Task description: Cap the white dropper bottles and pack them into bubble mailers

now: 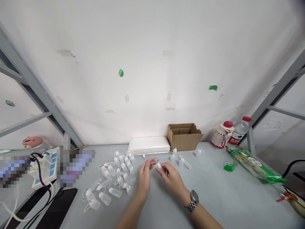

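My right hand (172, 176), with a watch on its wrist, is closed around a small white squeeze bottle (159, 165) whose pointed cap faces up and left. Most of that bottle's body is hidden by my fingers. Just left of it is my left hand (145, 174), its fingers stretched out toward the bottle's thin cap strap; I cannot tell whether they touch it. Many similar squeeze bottles (115, 192) with looped caps lie and stand in a cluster left of my left hand. Several more bottles (187, 163) are beyond my right hand.
At the wall are a stack of white flat packs (149, 146) and an open cardboard box (185, 142). To the right stand a red-lidded jar (220, 136) and a water bottle (240, 131), with a green plastic packet (257, 165) in front. A power strip (49, 168) with cables sits left.
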The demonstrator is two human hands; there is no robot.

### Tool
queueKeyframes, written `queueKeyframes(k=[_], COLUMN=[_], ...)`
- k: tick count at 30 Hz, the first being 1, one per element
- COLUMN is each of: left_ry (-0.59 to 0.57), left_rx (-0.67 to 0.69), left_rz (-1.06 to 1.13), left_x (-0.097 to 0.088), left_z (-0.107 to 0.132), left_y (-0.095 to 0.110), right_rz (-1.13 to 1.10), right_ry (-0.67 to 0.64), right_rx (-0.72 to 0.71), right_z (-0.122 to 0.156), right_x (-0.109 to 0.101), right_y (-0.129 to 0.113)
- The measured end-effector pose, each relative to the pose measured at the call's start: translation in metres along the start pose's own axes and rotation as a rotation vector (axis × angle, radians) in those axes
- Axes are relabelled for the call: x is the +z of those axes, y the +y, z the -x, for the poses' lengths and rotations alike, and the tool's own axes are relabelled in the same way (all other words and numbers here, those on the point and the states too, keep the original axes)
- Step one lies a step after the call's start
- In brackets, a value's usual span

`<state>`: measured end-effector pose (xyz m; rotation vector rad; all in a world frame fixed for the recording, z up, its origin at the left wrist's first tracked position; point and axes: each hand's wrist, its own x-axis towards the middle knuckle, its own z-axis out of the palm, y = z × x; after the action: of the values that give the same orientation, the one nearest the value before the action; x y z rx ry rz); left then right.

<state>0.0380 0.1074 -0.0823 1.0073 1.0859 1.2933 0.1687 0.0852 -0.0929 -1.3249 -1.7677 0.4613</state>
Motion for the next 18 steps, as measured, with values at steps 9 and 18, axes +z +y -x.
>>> queueKeyframes(k=[9, 18], left_ry=[-0.005, -0.046], left_rx=[-0.019, -0.018], left_rz=[-0.037, -0.066], left_x=[0.003, 0.007], left_z=[0.0, 0.004], left_y=[0.0, 0.0], right_rz=[0.023, 0.232], right_ry=[0.491, 0.664], right_rx=[-0.006, 0.26], right_z=[-0.008, -0.007], right_x=[-0.055, -0.116], right_y=[0.009, 0.077])
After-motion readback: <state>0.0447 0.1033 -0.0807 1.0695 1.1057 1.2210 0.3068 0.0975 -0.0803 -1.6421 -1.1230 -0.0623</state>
